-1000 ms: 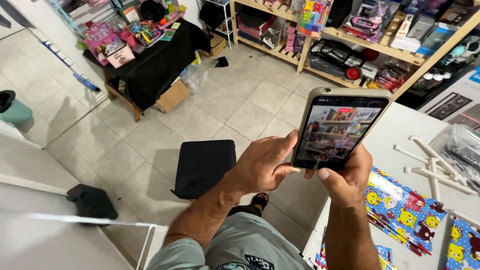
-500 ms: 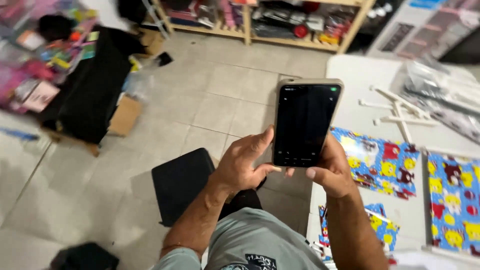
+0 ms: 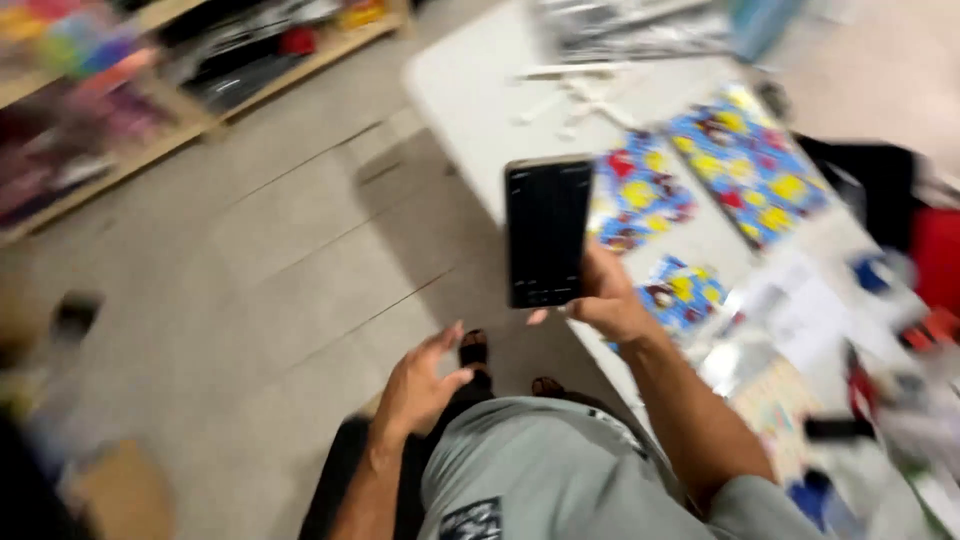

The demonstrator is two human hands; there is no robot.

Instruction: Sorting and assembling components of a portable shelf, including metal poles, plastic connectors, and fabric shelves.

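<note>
Standing upright at the middle of the frame, the dark-screened phone (image 3: 548,232) was pinched at its lower edge by the right hand (image 3: 610,305). The left hand (image 3: 415,385) hung apart at lower centre, its grip spread and holding nothing. Behind the phone, the white surface (image 3: 470,85) carried colourful printed sheets (image 3: 745,160). Wooden shelves (image 3: 190,110) crossed the upper left, blurred.

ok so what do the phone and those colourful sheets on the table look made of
Phone: dark glossy front, likely glass, held in the right hand. Colourful sheets: flat, thin and printed, probably paper or plastic film; the blur leaves it open. White table: smooth, matte, maybe plastic.
</note>
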